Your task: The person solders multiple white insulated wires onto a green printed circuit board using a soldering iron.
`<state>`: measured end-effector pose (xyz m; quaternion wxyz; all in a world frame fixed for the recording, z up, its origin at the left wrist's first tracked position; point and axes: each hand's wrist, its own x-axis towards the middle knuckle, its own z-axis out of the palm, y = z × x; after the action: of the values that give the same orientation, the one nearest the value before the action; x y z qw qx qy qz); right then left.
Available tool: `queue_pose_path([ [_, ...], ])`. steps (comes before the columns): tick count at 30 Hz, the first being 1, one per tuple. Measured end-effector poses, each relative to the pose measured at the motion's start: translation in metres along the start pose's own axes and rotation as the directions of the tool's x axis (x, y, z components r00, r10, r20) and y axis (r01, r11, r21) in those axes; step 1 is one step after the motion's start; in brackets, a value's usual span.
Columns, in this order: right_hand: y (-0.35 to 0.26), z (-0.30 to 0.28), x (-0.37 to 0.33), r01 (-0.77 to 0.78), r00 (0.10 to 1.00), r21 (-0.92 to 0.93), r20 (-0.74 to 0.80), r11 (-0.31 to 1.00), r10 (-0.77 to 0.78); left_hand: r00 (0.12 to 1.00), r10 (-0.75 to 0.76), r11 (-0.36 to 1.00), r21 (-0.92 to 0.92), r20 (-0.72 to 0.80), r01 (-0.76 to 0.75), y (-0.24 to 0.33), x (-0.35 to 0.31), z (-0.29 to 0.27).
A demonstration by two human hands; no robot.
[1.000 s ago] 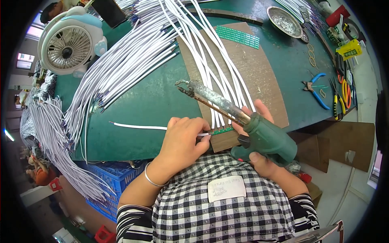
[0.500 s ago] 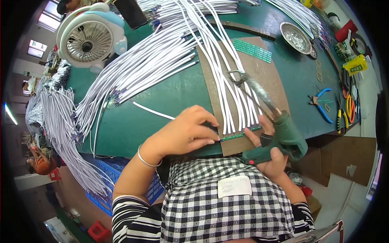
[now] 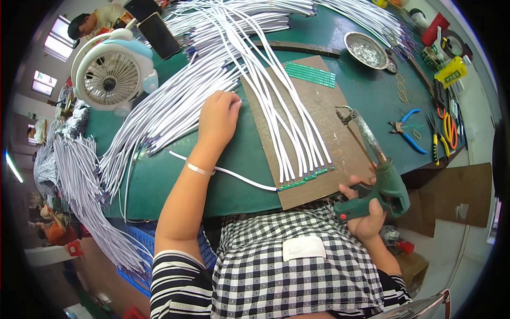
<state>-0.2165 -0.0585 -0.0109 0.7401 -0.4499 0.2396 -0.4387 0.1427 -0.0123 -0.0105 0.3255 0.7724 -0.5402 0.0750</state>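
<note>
My left hand (image 3: 218,121) reaches over the bundle of white cables (image 3: 178,101), its fingers pinched at a white cable's end by the bundle's right side; the fingers partly hide that end. In my right hand (image 3: 366,220) is a green soldering gun (image 3: 390,183), its metal barrel pointing up and left above the brown board (image 3: 340,119). On the board's near edge lies a green circuit board strip (image 3: 304,179), with several white cables joined along it. One more white cable (image 3: 244,181) curves in from the left to the strip's left end.
A fan (image 3: 109,80) and a phone (image 3: 159,34) stand at far left. A second perforated green circuit board sheet (image 3: 311,75) lies on the brown board. Farther right are a metal bowl (image 3: 366,51), blue-handled cutters (image 3: 409,130) and more pliers (image 3: 438,141). A person (image 3: 98,21) sits across the table.
My left hand has left the circuit board strip and moved up to the cable bundle. The soldering gun has moved right and down, away from the strip. The whole view has shifted slightly.
</note>
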Motion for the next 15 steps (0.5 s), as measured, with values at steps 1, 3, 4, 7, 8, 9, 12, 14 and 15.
queue_pose_path([
  [1, -0.001, -0.007, -0.003, -0.042, 0.999, -0.012, -0.02, 0.999, 0.042, 0.999, -0.001, 0.993, -0.12, 0.034, 0.005, 0.014, -0.005, -0.005],
  [3, -0.005, -0.017, -0.01, -0.067, 0.998, -0.047, -0.019, 0.997, 0.066, 0.984, 0.074, 0.969, -0.245, 0.16, -0.033, 0.053, -0.024, -0.027],
  [4, -0.007, -0.021, -0.013, -0.093, 0.995, -0.085, 0.012, 0.992, 0.095, 0.96, 0.143, 0.963, -0.257, 0.242, -0.079, 0.068, -0.036, -0.036],
  [7, -0.017, -0.026, -0.022, -0.18, 0.981, -0.154, 0.043, 0.972, 0.189, 0.909, 0.273, 0.94, -0.288, 0.314, -0.183, 0.093, -0.067, -0.046],
  [8, -0.014, -0.027, -0.026, -0.183, 0.981, -0.189, 0.029, 0.965, 0.192, 0.899, 0.288, 0.931, -0.317, 0.329, -0.182, 0.096, -0.073, -0.045],
  [9, -0.014, -0.028, -0.029, -0.188, 0.98, -0.187, 0.031, 0.964, 0.197, 0.892, 0.299, 0.923, -0.34, 0.34, -0.179, 0.096, -0.077, -0.044],
  [12, -0.015, -0.032, -0.037, -0.241, 0.963, -0.213, 0.071, 0.947, 0.261, 0.902, 0.263, 0.934, -0.323, 0.342, -0.151, 0.093, -0.084, -0.039],
  [14, -0.014, -0.039, -0.04, -0.279, 0.935, -0.282, 0.14, 0.918, 0.327, 0.904, 0.255, 0.934, -0.329, 0.343, -0.139, 0.093, -0.085, -0.039],
  [15, -0.015, -0.04, -0.041, -0.28, 0.934, -0.282, 0.141, 0.918, 0.328, 0.905, 0.25, 0.932, -0.338, 0.345, -0.128, 0.093, -0.086, -0.039],
])
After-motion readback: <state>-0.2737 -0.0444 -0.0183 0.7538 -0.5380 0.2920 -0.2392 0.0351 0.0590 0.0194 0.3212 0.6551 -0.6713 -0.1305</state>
